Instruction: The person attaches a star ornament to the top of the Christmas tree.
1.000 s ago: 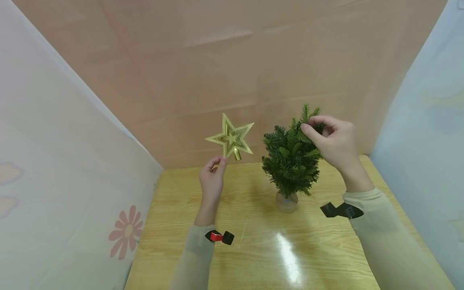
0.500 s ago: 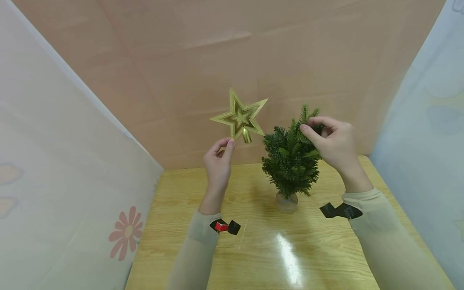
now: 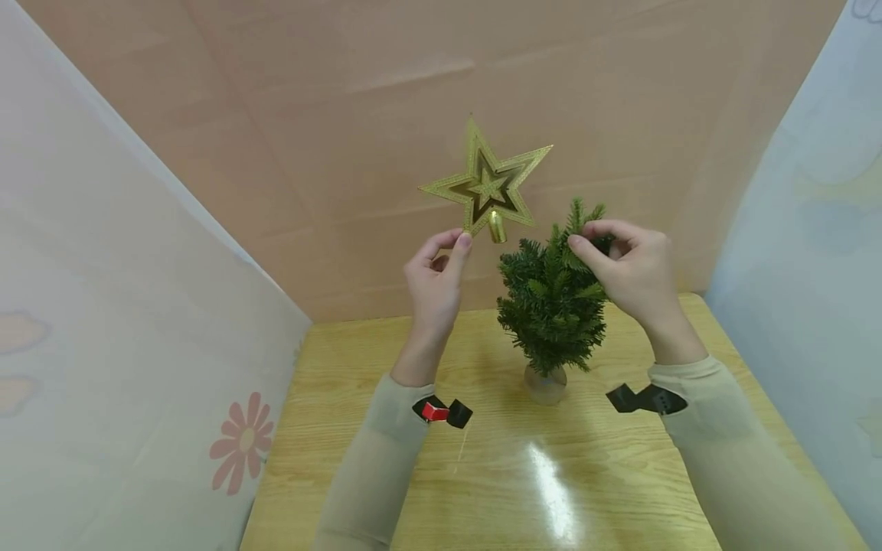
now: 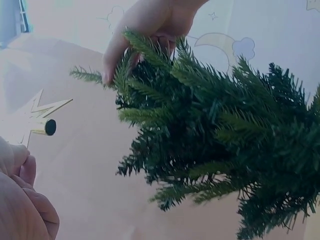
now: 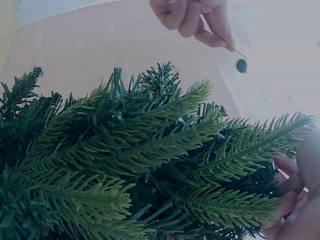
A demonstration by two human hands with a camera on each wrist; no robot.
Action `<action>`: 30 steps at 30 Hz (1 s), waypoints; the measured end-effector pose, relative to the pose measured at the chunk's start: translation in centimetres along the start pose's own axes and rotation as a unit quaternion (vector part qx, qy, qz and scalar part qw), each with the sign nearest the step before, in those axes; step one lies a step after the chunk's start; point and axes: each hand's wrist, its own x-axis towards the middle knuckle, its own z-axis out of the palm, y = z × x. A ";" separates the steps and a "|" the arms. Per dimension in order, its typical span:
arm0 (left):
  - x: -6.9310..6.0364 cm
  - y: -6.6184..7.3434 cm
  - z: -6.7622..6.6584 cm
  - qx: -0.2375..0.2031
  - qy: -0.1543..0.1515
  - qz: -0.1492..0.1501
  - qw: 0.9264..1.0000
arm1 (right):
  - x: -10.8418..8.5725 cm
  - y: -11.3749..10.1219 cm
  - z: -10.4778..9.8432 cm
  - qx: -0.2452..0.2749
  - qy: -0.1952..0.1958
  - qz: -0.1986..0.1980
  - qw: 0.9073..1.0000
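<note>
A gold star point(image 3: 488, 186) with a short hollow socket point(image 3: 498, 227) at its base is pinched at its lower left point by the left hand point(image 3: 436, 287). It hangs in the air, up and left of a small green tree point(image 3: 554, 306) that stands upright on a round base point(image 3: 545, 385). Thumb and fingers of the right hand point(image 3: 634, 268) pinch the tree's upper branches from the right. In the left wrist view the socket's dark opening point(image 4: 50, 127) faces the tree point(image 4: 200, 120), apart from it.
Both items are over a glossy wooden table point(image 3: 358, 360). A brown sheet point(image 3: 386, 92) forms the back wall, with pale printed sheets at the left point(image 3: 124, 306) and right point(image 3: 813, 245). Each sleeve cuff carries a small black device.
My left hand has risen and moved right with the star, bringing it closer to the treetop. The right hand and the tree have hardly moved.
</note>
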 end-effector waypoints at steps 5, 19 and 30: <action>0.4 0.4 1.1 -0.001 -0.004 0.005 1.000 | -0.1 -0.1 0.1 -0.001 -0.001 0.005 1.000; 1.6 1.6 3.6 -0.010 -0.019 0.020 1.000 | 0.0 0.1 0.4 -0.002 -0.001 0.008 1.000; 2.3 2.5 4.5 -0.019 -0.018 0.028 0.999 | 0.0 0.0 0.5 -0.003 -0.002 0.009 1.000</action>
